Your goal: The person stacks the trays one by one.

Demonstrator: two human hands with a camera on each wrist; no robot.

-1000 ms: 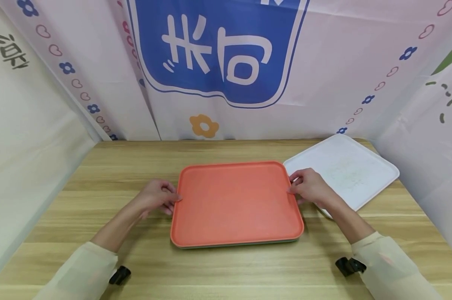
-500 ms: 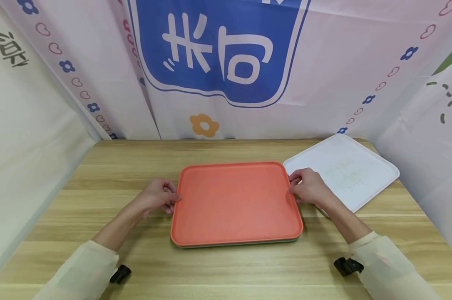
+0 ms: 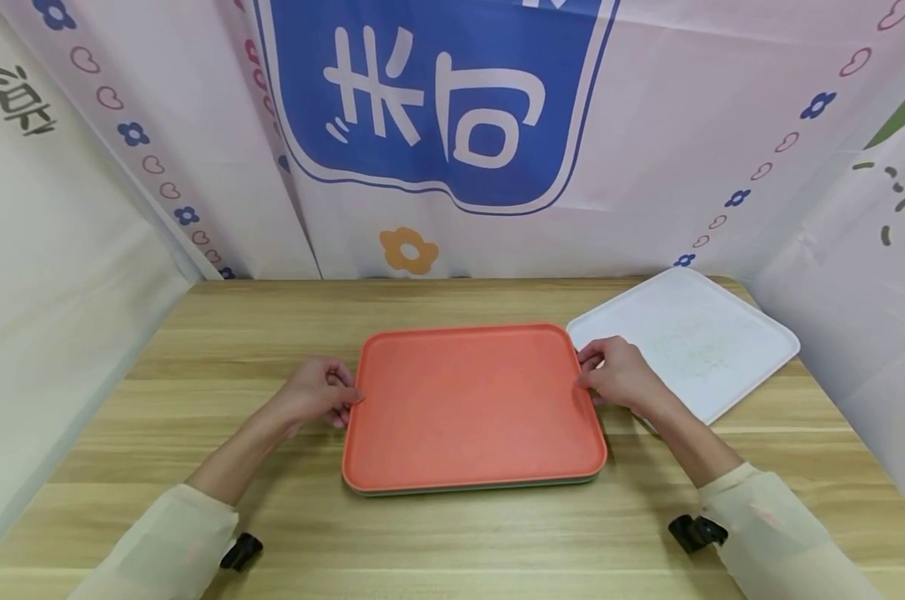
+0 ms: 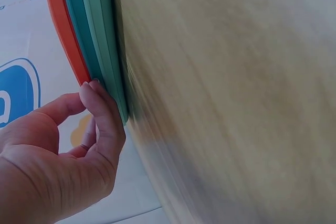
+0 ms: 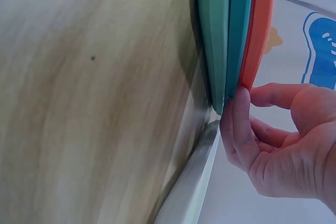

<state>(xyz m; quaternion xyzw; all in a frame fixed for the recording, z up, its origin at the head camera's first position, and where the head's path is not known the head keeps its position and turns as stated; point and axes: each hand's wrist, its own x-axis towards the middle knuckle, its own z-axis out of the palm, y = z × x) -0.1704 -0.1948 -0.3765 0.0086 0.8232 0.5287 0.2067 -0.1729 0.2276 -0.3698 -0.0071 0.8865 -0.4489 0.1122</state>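
Observation:
A red-orange tray [image 3: 475, 408] lies on top of a stack in the middle of the table. Under it, the wrist views show a dark teal tray [image 4: 79, 19] and light green trays [image 4: 98, 30] with their edges close together. My left hand [image 3: 319, 392] pinches the left rim of the red-orange tray, thumb on top and fingers below. At the opposite short side my right hand [image 3: 619, 373] pinches the right rim the same way. In the right wrist view, fingertips [image 5: 241, 95] sit under the red-orange edge, beside the teal one.
A white tray [image 3: 685, 333] with faint marks lies turned at an angle at the back right, partly behind my right hand and wrist. The wooden table [image 3: 272, 533] is bounded by printed cloth [image 3: 497, 242] at the back and sides.

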